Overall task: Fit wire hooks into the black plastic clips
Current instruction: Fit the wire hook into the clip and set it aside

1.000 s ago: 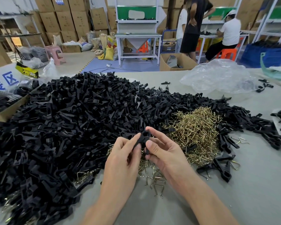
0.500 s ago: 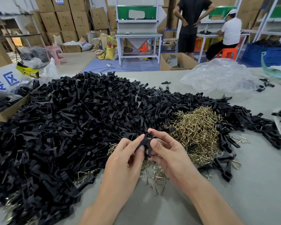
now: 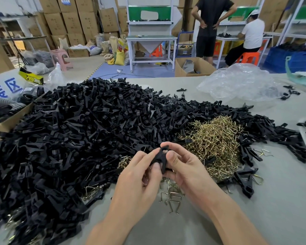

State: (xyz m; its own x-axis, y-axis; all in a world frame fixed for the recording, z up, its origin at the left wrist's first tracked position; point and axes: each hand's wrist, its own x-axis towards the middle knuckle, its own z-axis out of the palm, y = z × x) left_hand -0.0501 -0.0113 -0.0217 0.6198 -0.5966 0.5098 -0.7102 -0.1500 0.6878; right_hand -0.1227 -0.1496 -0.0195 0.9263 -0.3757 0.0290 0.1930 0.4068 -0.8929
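Black plastic clip (image 3: 160, 159) sits between my two hands, just above the near edge of the grey table (image 3: 281, 209). My left hand (image 3: 140, 179) pinches its lower end, thumb on top and index finger along its side. My right hand (image 3: 184, 167) grips the upper end, thumb pressed on the face and index finger curled over the ring at the top. I cannot tell whether a hook is seated in it, since my fingers cover most of it.

Compared with half a second ago the clip is in almost the same place, but my thumbs have closed in and hide more of it; a second ago it stood more exposed between my fingertips.

Directly under my hands lie a few loose wire hooks (image 3: 173, 198). Just right of my right hand a finished clip (image 3: 245, 179) lies with wire showing beside it. Beyond my right hand is the heap of brass-coloured hooks (image 3: 217, 142), and to the left and behind spreads the big pile of black clips (image 3: 78, 138), touching the hook heap. A cardboard box (image 3: 7, 122) stands at the pile's left edge. Farther back on the table is a crumpled clear plastic bag (image 3: 237, 84). Beyond the table a standing person (image 3: 210, 23) has both hands on the lower back, next to a seated person (image 3: 251, 34).
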